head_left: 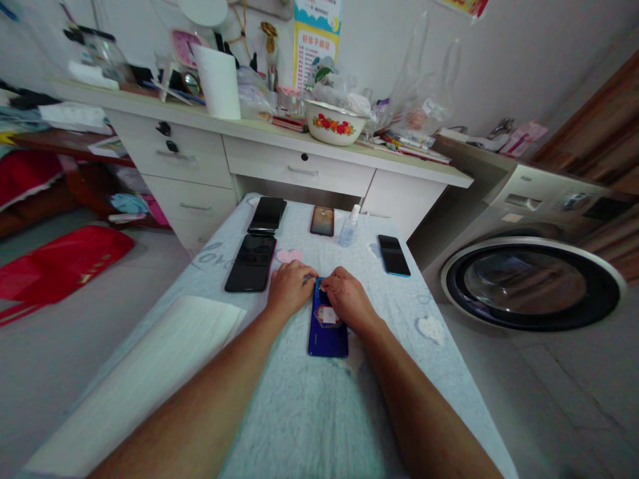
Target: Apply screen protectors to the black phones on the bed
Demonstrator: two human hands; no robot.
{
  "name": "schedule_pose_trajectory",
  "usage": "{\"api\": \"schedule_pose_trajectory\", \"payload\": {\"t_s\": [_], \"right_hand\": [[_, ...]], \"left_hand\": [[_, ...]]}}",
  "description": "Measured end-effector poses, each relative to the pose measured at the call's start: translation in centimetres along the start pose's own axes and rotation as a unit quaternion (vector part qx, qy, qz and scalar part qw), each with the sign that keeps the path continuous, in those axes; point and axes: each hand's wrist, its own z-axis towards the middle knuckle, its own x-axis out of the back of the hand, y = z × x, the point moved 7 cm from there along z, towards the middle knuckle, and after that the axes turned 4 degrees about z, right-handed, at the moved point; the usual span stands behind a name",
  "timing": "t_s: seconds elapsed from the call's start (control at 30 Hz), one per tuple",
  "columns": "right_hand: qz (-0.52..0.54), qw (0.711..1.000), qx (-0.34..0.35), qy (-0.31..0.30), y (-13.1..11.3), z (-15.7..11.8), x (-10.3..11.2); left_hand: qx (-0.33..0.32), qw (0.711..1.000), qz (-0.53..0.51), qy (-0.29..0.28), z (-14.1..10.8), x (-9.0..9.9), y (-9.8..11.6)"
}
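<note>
A blue phone (327, 332) lies back-up on the light blue cloth-covered table (299, 412), with a small sticker on its back. My left hand (289, 287) rests on the cloth at the phone's upper left corner, fingers curled against its edge. My right hand (348, 299) lies over the phone's upper right part, fingertips pinching at its top edge. Both hands hold the phone's far end down.
Other phones lie on the table: a large black one (251, 262), another black one (267, 215), a brown one (322, 220), a black one with a blue edge (394, 255). A small spray bottle (349, 227) stands nearby. White cloth (164, 346) left; desk (299, 166) behind; washing machine (532, 283) right.
</note>
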Motion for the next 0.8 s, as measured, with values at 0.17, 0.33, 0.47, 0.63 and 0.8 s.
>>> {"api": "schedule_pose_trajectory", "payload": {"t_s": [0.17, 0.33, 0.47, 0.63, 0.8], "right_hand": [[0.013, 1.000, 0.017, -0.013, -0.3, -0.3, 0.0], [0.010, 0.999, 0.028, -0.020, -0.2, -0.4, -0.1], [0.002, 1.000, 0.015, -0.006, 0.2, -0.2, -0.1], [-0.022, 1.000, -0.014, 0.016, 0.8, 0.4, -0.2], [-0.043, 0.998, -0.025, 0.033, 1.2, 0.7, -0.4]], "left_hand": [[0.004, 1.000, 0.000, 0.004, 0.0, 0.1, 0.0], [0.003, 1.000, -0.001, 0.002, -0.1, 0.1, 0.0], [0.002, 1.000, -0.002, 0.004, -0.1, 0.0, 0.0], [-0.003, 1.000, -0.001, 0.004, -0.1, 0.0, 0.0], [-0.010, 1.000, 0.003, 0.007, 0.0, 0.0, 0.1]]}}
